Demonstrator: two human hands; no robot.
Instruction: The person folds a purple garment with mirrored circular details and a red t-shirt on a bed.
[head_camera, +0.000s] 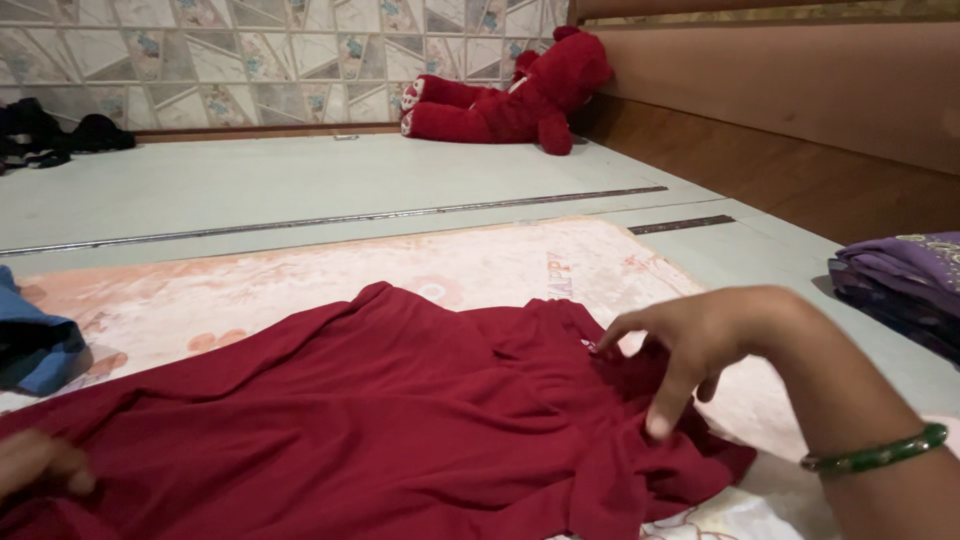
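A dark red garment (380, 420) lies spread out on a pale peach patterned sheet (300, 280). My right hand (690, 345) hovers over the garment's right side, its fingertips touching and pinching a fold near the collar. A green bangle (880, 452) sits on that wrist. My left hand (35, 462) rests on the garment at the lower left edge of the view; it is blurred and mostly cut off, with fingers curled on the cloth.
A red stuffed toy (510, 95) lies against the tiled wall at the back. Folded purple clothes (905, 280) are stacked at the right, blue cloth (30, 340) at the left, dark clothes (50, 135) far left. A wooden headboard (800, 100) runs along the right.
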